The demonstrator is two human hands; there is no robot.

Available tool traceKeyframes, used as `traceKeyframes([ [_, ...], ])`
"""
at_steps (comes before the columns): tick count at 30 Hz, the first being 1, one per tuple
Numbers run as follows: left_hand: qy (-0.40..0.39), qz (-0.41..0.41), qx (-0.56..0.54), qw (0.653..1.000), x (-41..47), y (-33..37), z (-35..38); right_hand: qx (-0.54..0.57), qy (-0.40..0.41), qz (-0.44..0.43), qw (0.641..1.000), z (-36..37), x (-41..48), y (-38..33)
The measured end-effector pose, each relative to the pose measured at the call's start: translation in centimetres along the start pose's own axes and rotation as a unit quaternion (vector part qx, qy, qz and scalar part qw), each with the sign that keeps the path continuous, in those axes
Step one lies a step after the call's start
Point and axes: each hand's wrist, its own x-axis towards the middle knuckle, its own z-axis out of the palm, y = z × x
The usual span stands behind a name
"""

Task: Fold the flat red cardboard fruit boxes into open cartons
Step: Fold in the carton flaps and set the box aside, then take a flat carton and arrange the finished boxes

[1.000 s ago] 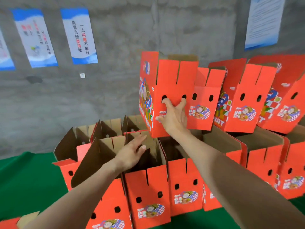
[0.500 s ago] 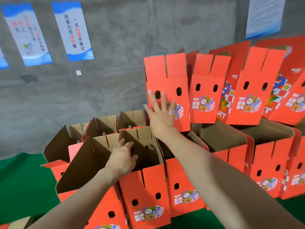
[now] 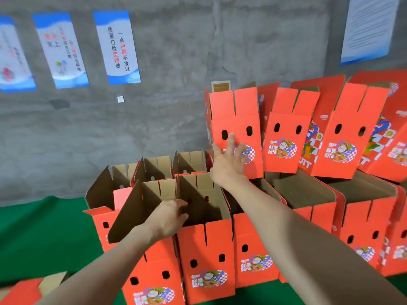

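A folded red carton (image 3: 236, 119) stands on the upper row, at the left end, on top of the open cartons below. My right hand (image 3: 229, 161) is spread with straight fingers in front of its lower face, at or just off the cardboard. My left hand (image 3: 168, 216) rests with bent fingers on the brown inner flap of a lower open carton (image 3: 204, 256). Neither hand grips anything.
More folded red cartons (image 3: 343, 133) lean along the upper row to the right. Open cartons (image 3: 154, 170) fill the lower rows on the green surface (image 3: 39, 234). A grey wall with posters (image 3: 116, 47) stands behind. A flat red piece (image 3: 19, 291) lies bottom left.
My right hand let go of the upper carton, which now stands on the stack, and opened its fingers. My left hand dropped onto the lower carton's flap.
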Motion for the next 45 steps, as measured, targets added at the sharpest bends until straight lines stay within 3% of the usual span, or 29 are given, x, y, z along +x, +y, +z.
traceKeyframes([
  [3, -0.015, 0.016, 0.001, 1.000, -2.4, -0.5, -1.0, 0.093, 0.072, -0.080, 0.990, -1.0, -2.9, -2.0],
  [7, 0.000, 0.059, -0.046, 0.997, -7.4, -1.1, -2.4, 0.191, 0.105, -0.215, 0.952, -1.7, -8.6, -6.7],
  [10, 0.060, 0.085, -0.052, 0.993, -13.3, -3.8, -2.7, 0.218, 0.081, -0.283, 0.931, -0.5, -12.8, -10.4],
  [13, 0.124, 0.037, -0.052, 0.990, -19.9, -9.6, -2.5, 0.213, 0.041, -0.320, 0.922, 1.3, -16.3, -14.3],
  [19, 0.179, -0.235, -0.030, 0.955, -29.8, -23.6, -2.0, 0.232, -0.021, -0.331, 0.915, 5.3, -21.6, -21.9],
  [21, 0.133, -0.326, 0.020, 0.936, -32.6, -28.2, -1.8, 0.237, -0.047, -0.322, 0.915, 6.8, -23.5, -24.3],
  [23, 0.038, -0.389, 0.074, 0.917, -35.2, -32.0, -1.6, 0.237, -0.066, -0.315, 0.917, 8.2, -25.3, -26.1],
  [25, -0.051, -0.389, 0.097, 0.915, -37.5, -34.6, -0.9, 0.224, -0.089, -0.314, 0.918, 9.5, -27.0, -27.6],
  [27, -0.083, -0.362, 0.102, 0.923, -39.1, -35.0, 0.4, 0.211, -0.113, -0.315, 0.919, 10.9, -28.3, -28.9],
  [31, -0.042, -0.291, 0.114, 0.949, -40.5, -31.9, 1.9, 0.181, -0.159, -0.309, 0.920, 13.7, -30.2, -30.9],
  [34, 0.041, -0.199, 0.089, 0.975, -41.0, -30.1, 2.4, 0.127, -0.222, -0.295, 0.921, 15.9, -31.7, -31.2],
  [37, 0.013, -0.303, 0.069, 0.950, -40.8, -30.7, 2.6, 0.079, -0.296, -0.283, 0.909, 17.4, -33.2, -30.5],
  [40, -0.084, -0.330, 0.114, 0.933, -40.7, -32.3, 3.7, 0.049, -0.342, -0.265, 0.900, 18.4, -34.3, -29.1],
  [45, -0.060, -0.369, 0.083, 0.924, -41.2, -31.3, 5.8, -0.002, -0.377, -0.160, 0.912, 19.7, -36.0, -26.4],
])
